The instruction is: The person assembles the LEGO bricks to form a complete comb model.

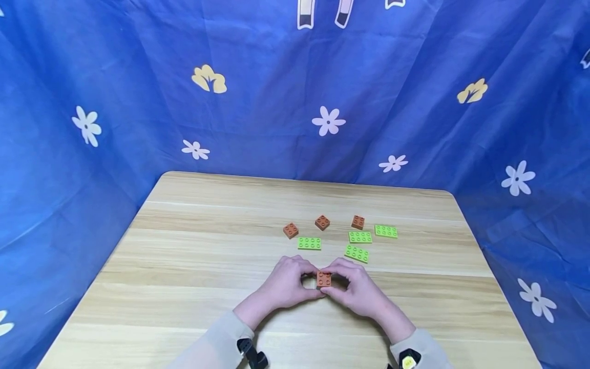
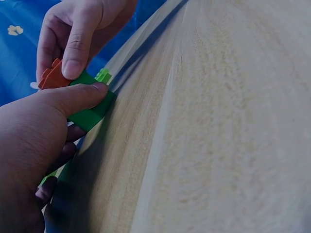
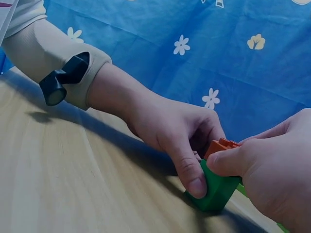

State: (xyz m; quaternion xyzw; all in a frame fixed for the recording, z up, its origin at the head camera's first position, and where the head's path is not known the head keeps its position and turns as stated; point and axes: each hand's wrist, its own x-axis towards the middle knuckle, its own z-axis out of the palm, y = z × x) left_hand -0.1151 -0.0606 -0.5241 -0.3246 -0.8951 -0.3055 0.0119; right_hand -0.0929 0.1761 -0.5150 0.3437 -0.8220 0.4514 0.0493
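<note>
Two-handed work on a pair of stacked blocks. The square orange-brown plastic block with four studs [image 1: 324, 279] sits between the hands, low on the counter [image 1: 184, 266], atop a dark green plastic block [image 3: 219, 190]. The left hand [image 1: 287, 281], at 9 o'clock, has its fingers curled and pinches the green block; the right hand [image 1: 360, 291], at 3 o'clock, pinches the orange-brown block, its fingers likewise nearly closed.

The step appears to be joining the two: best done with the lower block steadied, edges aligned, and pressure applied straight down and evenly. Thumbs partly cover the seam, so full seating cannot be judged.

The head view alone shows all the spare pieces: three orange-brown blocks [image 1: 322, 222] between 11 and 1 o'clock, and four flat lime-green bricks [image 1: 357, 253] between 11 and 2. The wrist views reveal the green block's side, practically hidden from above.
</note>
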